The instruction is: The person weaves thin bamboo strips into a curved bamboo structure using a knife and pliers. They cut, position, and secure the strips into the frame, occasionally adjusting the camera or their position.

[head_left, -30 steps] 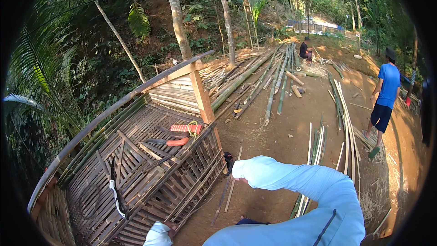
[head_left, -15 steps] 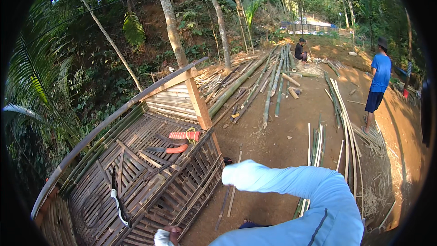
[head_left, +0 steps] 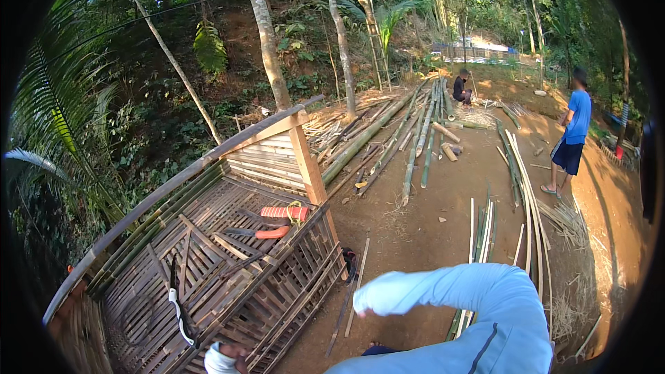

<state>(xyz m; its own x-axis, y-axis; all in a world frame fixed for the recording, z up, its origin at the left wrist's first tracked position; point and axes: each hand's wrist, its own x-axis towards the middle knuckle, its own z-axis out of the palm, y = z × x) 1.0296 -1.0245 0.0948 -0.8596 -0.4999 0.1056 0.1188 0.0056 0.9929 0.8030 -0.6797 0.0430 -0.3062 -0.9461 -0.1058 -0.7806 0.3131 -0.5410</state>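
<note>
My right arm, in a light blue sleeve (head_left: 450, 305), reaches from the lower right across the dirt toward a slatted bamboo frame (head_left: 228, 284). The cuff hides my right hand. Only a bit of my left hand (head_left: 227, 354) and its white cuff show at the bottom edge, against the frame's near slats, with the fingers out of sight. On the slats lie a knife with an orange handle (head_left: 267, 233), an orange tool (head_left: 284, 212) and a curved blade with a white handle (head_left: 177, 308).
A wooden post (head_left: 309, 170) stands at the frame's corner. Long bamboo poles (head_left: 415, 138) and split strips (head_left: 523, 194) lie on the dirt. One person in a blue shirt (head_left: 573, 131) stands at the right; another (head_left: 459, 88) squats farther back. A sandal (head_left: 350, 263) lies by the post.
My right arm has dropped lower and nearer to me. The view has swung slightly, and my left hand has slid a little left along the bottom edge.
</note>
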